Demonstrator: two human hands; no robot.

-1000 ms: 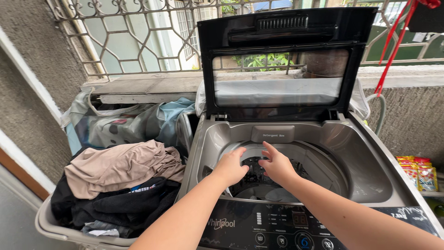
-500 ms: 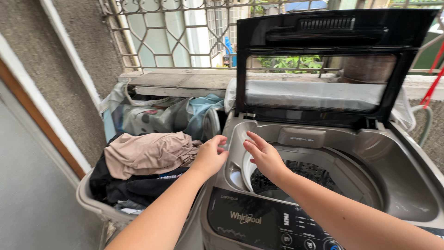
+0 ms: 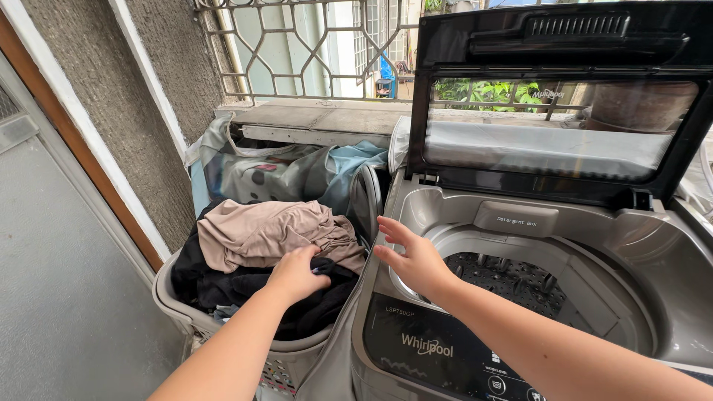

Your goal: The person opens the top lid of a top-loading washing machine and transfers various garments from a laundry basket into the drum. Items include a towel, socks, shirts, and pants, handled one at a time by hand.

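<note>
A grey laundry basket at the lower left is piled with clothes: a beige garment on top and black clothes beneath. My left hand reaches into the pile, fingers curled down on the beige and black fabric. My right hand hovers with fingers spread over the front left corner of the grey top-loading washing machine, holding nothing. The machine's black lid stands upright and the perforated drum is visible inside.
A patterned grey and blue bag sits behind the basket against a concrete ledge with a metal window grille. A rough wall and a door frame run along the left. The machine's control panel faces me.
Both hands have left the drum and moved left. My left hand has gone down into the basket's clothes; my right hand trails over the machine's left edge. The view has shifted left.
</note>
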